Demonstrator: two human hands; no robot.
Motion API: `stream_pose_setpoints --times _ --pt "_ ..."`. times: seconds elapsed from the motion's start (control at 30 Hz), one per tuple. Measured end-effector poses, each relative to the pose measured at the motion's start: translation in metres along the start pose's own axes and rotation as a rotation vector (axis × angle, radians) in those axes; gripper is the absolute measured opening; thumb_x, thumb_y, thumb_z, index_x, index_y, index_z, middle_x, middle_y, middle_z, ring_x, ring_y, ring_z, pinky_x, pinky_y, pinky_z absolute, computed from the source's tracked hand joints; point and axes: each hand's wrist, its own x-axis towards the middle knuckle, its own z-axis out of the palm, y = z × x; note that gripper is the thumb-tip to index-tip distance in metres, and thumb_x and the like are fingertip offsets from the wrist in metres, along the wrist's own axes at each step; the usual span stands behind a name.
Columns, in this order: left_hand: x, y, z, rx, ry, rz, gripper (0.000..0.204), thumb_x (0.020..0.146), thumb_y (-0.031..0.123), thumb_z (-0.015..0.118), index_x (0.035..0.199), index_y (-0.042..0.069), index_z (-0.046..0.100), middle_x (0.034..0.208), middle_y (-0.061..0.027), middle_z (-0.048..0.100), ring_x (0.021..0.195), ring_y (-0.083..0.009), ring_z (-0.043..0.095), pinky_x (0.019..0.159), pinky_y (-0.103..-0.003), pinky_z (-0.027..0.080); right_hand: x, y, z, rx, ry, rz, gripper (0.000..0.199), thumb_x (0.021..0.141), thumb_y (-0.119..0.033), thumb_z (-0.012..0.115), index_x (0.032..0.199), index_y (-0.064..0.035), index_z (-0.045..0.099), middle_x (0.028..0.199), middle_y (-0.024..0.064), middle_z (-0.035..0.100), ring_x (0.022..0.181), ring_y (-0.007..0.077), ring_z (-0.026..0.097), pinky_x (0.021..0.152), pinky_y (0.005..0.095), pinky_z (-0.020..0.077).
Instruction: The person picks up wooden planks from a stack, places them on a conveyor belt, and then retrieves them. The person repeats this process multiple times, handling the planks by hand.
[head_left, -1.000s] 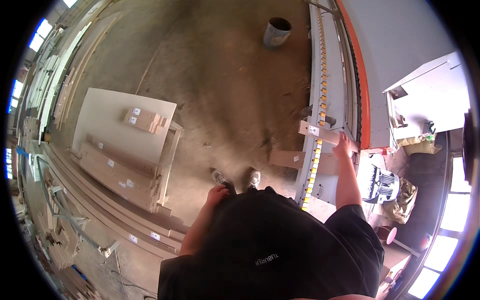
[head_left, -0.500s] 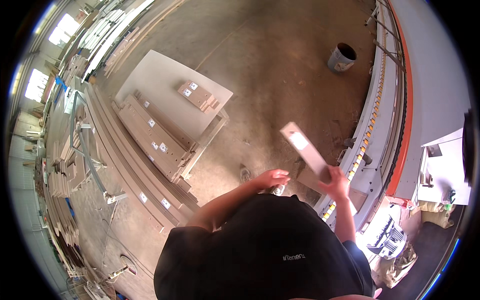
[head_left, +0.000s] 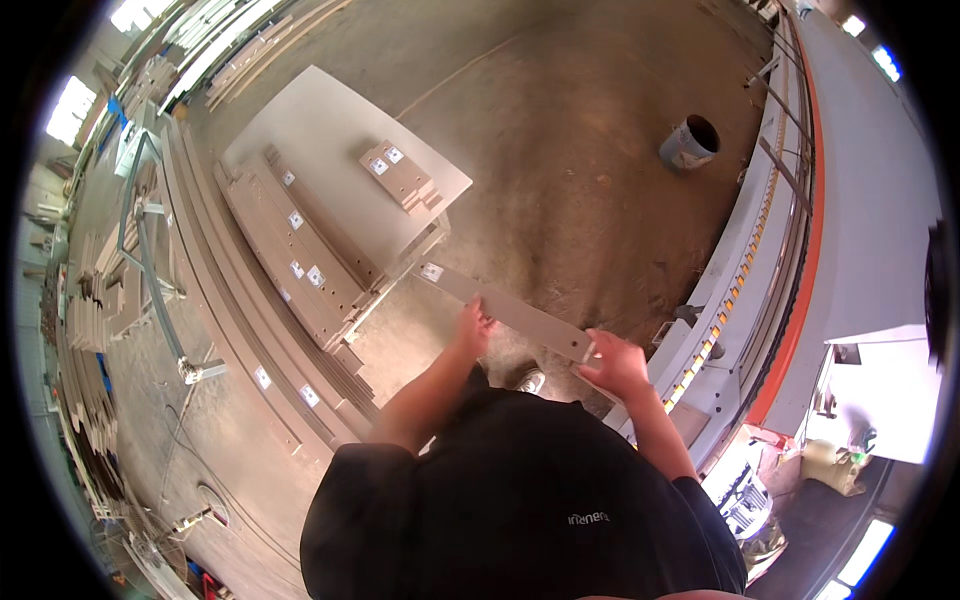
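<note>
A long, flat brown board (head_left: pixel 520 317) with a white label near its far left end and a small round hole near its right end lies across my two hands in front of my body. My left hand (head_left: pixel 475 325) grips its near edge around the middle. At the board's right end, my right hand (head_left: pixel 615 364) is closed around it. To the left, a pale table board (head_left: pixel 335 120) carries a short stack of labelled brown boards (head_left: pixel 398 175) and several longer boards with holes (head_left: pixel 300 250).
Long brown strips (head_left: pixel 225 270) are stacked along the left side, beside a grey metal frame (head_left: pixel 150 260). A machine with a roller track (head_left: pixel 745 290) and an orange edge runs down the right. An open metal bucket (head_left: pixel 688 145) stands on the floor ahead.
The board has swung from an upright tilt on the right to lie across in front of me. My left hand, free before, now grips it too.
</note>
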Motion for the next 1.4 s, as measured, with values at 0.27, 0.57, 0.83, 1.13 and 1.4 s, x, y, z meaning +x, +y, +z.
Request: stream_pose_setpoints --times 0.27,0.57,0.83,1.13,1.4 --pt "-0.012 0.04 -0.007 -0.052 0.085 0.079 0.028 0.104 0.033 0.059 0.12 0.01 0.058 0.111 -0.0058 0.066 0.104 -0.0201 0.064 0.09 -0.038 0.05 0.136 -0.11 0.066 0.041 -0.035 -0.178 0.073 0.081 -0.052 0.077 0.14 -0.0143 0.057 0.127 0.0069 0.069 0.101 0.0262 0.073 0.087 0.0421 0.0571" --pt "-0.001 0.032 -0.066 -0.36 0.165 0.068 0.02 0.104 0.023 0.061 0.114 0.006 0.063 0.102 -0.0067 0.069 0.098 -0.0226 0.066 0.095 -0.039 0.055 0.147 -0.089 0.101 0.175 -0.264 -0.087 0.069 0.086 -0.048 0.074 0.143 -0.0175 0.053 0.131 0.0036 0.068 0.108 0.0244 0.07 0.094 0.0412 0.055" --pt "0.141 0.112 -0.136 -0.679 0.378 0.289 0.012 0.102 0.019 0.063 0.101 0.007 0.065 0.092 -0.0041 0.069 0.086 -0.0193 0.068 0.08 -0.038 0.057 0.029 0.004 0.109 0.215 -0.4 0.236 0.063 0.085 -0.041 0.076 0.138 -0.0136 0.056 0.128 0.004 0.071 0.099 0.0207 0.073 0.092 0.0389 0.056" --pt "0.206 0.139 -0.213 -0.419 -0.242 0.656 0.015 0.103 0.021 0.052 0.095 0.014 0.062 0.085 0.0011 0.065 0.073 -0.0127 0.061 0.075 -0.033 0.049 -0.018 0.03 0.107 0.385 -0.379 0.371 0.065 0.084 -0.039 0.076 0.14 -0.0119 0.057 0.13 0.0058 0.071 0.1 0.0215 0.074 0.094 0.0387 0.0554" --pt "0.107 0.005 -0.15 1.377 -0.206 0.047 0.03 0.092 0.03 0.054 0.075 0.01 0.067 0.068 -0.0074 0.066 0.063 -0.0191 0.065 0.056 -0.039 0.05 -0.044 0.049 0.14 0.412 -0.406 0.447 0.058 0.09 -0.049 0.067 0.137 -0.0157 0.061 0.131 0.002 0.071 0.111 0.0229 0.07 0.097 0.0383 0.054"
